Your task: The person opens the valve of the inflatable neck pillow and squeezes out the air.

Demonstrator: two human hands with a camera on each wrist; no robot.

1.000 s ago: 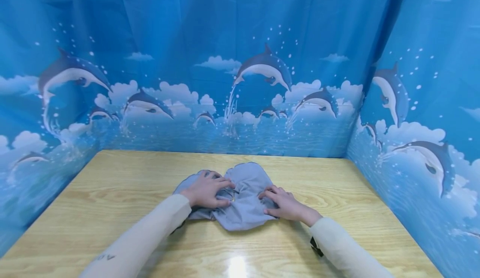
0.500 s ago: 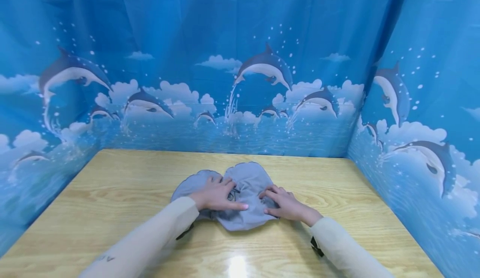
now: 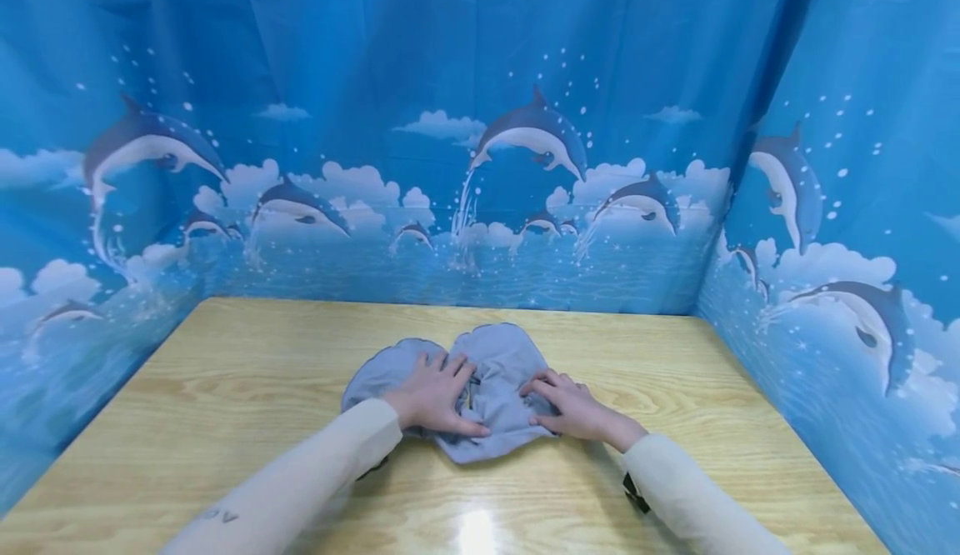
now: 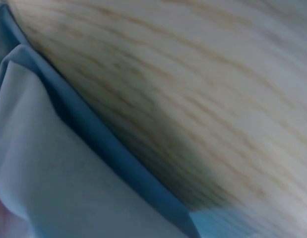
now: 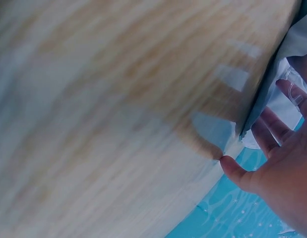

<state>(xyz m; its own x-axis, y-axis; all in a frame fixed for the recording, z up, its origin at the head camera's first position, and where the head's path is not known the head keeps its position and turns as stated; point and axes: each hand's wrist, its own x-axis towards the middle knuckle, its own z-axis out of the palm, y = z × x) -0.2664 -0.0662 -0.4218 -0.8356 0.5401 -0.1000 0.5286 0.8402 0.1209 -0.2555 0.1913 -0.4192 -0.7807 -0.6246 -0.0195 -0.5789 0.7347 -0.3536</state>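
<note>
A grey-blue cloth item (image 3: 498,363) with rounded lobes lies crumpled in the middle of the table in the head view. Near its centre, a small dark and yellowish detail (image 3: 469,392) shows beside my left hand. My left hand (image 3: 435,397) rests spread across the cloth's left half, its palm hiding part of it. At the right edge, my right hand (image 3: 576,409) touches the cloth with loosely bent fingers. The right wrist view has the thumb standing apart from the fingers (image 5: 265,136), which reach the cloth's edge. Folded cloth (image 4: 69,158) fills the left wrist view's lower left.
The wood-grain table (image 3: 262,347) extends around the cloth on all sides. Blue curtains printed with dolphins (image 3: 532,134) hang behind it and along both sides. A dark strap (image 3: 634,492) shows under my right sleeve.
My left hand has slid right and slightly nearer over the cloth, its fingers spreading wider. More of the left lobe shows. My right hand has stayed in place.
</note>
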